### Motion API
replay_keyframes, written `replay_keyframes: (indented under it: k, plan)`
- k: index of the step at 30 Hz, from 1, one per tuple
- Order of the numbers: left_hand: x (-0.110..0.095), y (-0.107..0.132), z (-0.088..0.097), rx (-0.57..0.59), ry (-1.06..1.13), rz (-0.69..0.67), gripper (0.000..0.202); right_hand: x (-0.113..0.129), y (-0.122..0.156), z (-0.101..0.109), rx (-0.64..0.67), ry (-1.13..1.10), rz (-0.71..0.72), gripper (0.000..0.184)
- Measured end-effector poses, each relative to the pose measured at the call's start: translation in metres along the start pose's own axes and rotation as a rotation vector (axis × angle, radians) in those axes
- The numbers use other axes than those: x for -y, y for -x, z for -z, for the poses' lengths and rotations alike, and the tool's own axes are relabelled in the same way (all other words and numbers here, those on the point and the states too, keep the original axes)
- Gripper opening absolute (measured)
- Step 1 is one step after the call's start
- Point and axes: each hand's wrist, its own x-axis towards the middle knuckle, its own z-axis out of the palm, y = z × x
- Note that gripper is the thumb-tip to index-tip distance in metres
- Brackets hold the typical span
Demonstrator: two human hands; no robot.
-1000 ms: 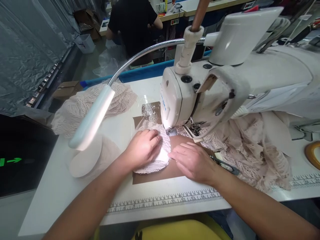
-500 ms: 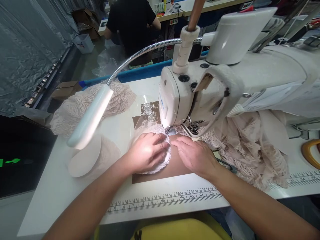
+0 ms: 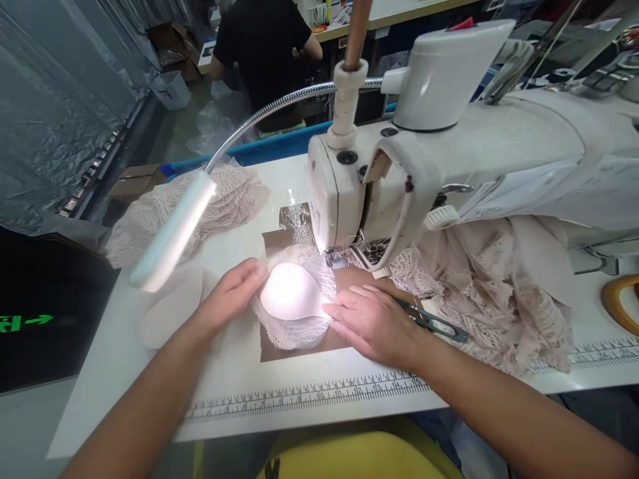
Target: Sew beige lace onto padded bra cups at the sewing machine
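Observation:
A pale bra cup (image 3: pixel 291 293) with lace around its rim lies on a brown sheet (image 3: pixel 279 352), in front of the sewing machine's needle area (image 3: pixel 330 258). My left hand (image 3: pixel 237 287) pinches the lace edge at the cup's left side. At the cup's right tip, the closed fingers of my right hand (image 3: pixel 367 319) grip the lace border. Dark thread snips (image 3: pixel 442 326) lie just right of my right hand, partly under the wrist. The machine head (image 3: pixel 329 193) stands right behind the cup.
A bundle of beige lace (image 3: pixel 224 199) lies at the back left, behind a lit lamp (image 3: pixel 174 233). Loose foam cups (image 3: pixel 167 313) rest at left. Lace pieces (image 3: pixel 499 293) are heaped at right. A printed ruler (image 3: pixel 299 398) runs along the front edge. Beyond, a person (image 3: pixel 264 53) sits.
The cup has come away from the needle and now shows its smooth side. My left hand has moved left to its edge; my right hand has moved down onto its tip.

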Motion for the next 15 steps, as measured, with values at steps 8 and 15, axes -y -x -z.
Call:
replay_keyframes:
  k: [8, 15]
  plan:
    - [0.003, -0.003, -0.024, 0.219, 0.616, 0.213, 0.051, -0.004, 0.000, 0.000, -0.043, 0.040, -0.013, 0.023]
    - [0.003, -0.009, -0.018, 0.258, 0.539, 0.175, 0.049, -0.007, -0.004, 0.001, 0.026, 0.225, -0.120, 0.026]
